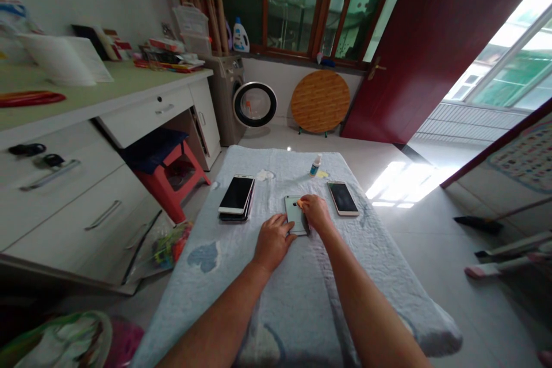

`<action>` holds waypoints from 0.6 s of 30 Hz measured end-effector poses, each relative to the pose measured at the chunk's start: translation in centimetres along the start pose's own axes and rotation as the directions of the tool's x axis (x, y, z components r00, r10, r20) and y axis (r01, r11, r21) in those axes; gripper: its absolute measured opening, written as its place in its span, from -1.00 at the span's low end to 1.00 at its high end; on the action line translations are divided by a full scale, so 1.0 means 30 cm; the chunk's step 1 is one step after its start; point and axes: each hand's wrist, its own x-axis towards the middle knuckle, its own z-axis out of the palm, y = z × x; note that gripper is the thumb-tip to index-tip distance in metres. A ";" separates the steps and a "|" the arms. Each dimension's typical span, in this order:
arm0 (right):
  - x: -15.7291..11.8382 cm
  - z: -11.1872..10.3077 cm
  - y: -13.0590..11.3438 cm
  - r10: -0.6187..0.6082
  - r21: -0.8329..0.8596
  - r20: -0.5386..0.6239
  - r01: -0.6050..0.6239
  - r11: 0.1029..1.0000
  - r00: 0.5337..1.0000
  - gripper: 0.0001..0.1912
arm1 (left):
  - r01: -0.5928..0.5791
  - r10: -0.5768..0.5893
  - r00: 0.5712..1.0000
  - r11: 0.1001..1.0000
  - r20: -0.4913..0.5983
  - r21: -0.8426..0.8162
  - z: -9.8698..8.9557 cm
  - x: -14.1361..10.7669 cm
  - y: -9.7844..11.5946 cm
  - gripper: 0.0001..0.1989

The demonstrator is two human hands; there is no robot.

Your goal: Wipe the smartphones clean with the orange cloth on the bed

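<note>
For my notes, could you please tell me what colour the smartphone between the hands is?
Pale grey: the smartphone shows in the head view.

One head-worn camera looks forward and down — close over a cloth-covered table [297, 310], window [295, 6] beyond.

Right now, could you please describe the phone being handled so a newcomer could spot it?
Find the pale blue cloth. On it, with the phone stack to the left and a lone phone to the right, the handled phone lies between the left hand and right hand. Its upturned face is pale, while its neighbours show dark screens.
</note>
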 end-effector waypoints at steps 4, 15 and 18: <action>-0.109 0.002 0.009 -0.006 0.010 -0.001 0.006 1.000 1.000 -0.73 | 0.003 -0.003 1.000 1.000 -0.013 -0.007 0.002 -0.003 0.001 -0.74; -0.319 -0.001 0.011 -0.005 0.167 -0.077 0.018 0.986 0.997 -0.81 | 0.005 -0.005 0.999 1.000 -0.047 -0.001 0.017 -0.009 -0.004 -0.71; -0.326 -0.006 0.003 -0.042 0.163 -0.058 0.051 0.985 0.997 -0.81 | 0.005 -0.004 0.999 1.000 -0.045 0.005 0.016 -0.008 -0.004 -0.72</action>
